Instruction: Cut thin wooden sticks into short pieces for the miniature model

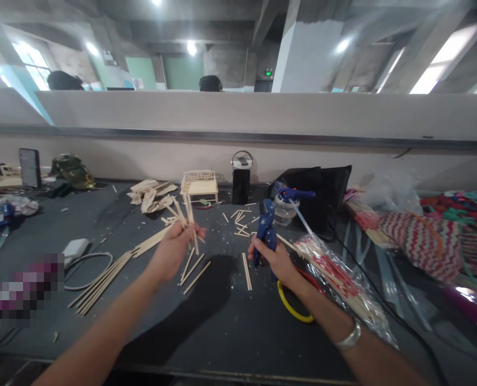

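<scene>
My left hand (177,245) is closed around several thin wooden sticks (190,210), which point up and fan out from the fingers. Gripped in my right hand (274,256) is a blue hand tool (266,217) that looks like a cutter, its head pointing up and its jaws not clear to see. Below that hand, a yellow and red loop (290,310) shows by the forearm; whether it belongs to the tool I cannot tell. Between the hands, short cut sticks (247,272) lie on the dark table, and more cut sticks (193,271) lie under my left hand.
Long sticks (102,284) lie at left near a white charger (76,249). A small wooden furniture model (200,185), crumpled paper (152,194) and a phone (241,186) stand at the back. Rightward are a blue glue gun (295,194), bagged red-tipped sticks (335,273) and knitted fabric (421,244).
</scene>
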The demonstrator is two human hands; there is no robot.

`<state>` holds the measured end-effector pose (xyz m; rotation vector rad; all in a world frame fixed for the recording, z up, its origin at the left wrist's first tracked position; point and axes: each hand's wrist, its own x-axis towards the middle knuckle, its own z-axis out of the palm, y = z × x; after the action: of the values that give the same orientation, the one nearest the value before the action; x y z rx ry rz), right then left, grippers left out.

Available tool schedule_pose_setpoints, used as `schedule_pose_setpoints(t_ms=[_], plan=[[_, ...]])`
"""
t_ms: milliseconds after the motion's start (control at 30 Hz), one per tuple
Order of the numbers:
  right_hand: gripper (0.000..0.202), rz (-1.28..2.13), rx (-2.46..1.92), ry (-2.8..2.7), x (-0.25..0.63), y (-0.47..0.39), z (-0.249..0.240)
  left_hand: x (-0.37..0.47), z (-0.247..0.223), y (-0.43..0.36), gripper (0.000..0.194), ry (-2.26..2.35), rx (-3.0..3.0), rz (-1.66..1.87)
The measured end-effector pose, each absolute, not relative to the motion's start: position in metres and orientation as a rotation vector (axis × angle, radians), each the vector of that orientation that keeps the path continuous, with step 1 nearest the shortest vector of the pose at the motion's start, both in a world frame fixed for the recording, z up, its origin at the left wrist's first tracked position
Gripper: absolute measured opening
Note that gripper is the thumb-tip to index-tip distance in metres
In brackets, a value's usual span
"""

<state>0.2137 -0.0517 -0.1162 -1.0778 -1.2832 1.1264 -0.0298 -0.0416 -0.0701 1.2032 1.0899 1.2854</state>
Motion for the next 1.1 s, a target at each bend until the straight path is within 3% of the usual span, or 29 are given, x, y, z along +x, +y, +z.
schedule_pose_setpoints(t_ms=[200, 467, 667, 1100], plan=[[0.038, 1.11, -1.11, -1.314, 0.215, -0.051, -0.118, 0.024, -0.105, -0.046, 0.013, 0.93, 1.145, 1.295], [0.043, 1.111, -1.13, -1.361, 0.215, -0.051, -0.115, 0.031, -0.125, -0.044, 0.01, 0.861, 1.29, 1.209], [0.042, 1.081, -1.159, -1.36, 0.216, -0.05, -0.115, 0.035, -0.129, -0.048, 0.022, 0.865, 1.348, 1.151], [0.038, 1.081, -1.128, -1.406, 0.216, -0.05, -0.113, 0.035, -0.118, -0.045, 0.028, 0.946, 1.398, 1.125]])
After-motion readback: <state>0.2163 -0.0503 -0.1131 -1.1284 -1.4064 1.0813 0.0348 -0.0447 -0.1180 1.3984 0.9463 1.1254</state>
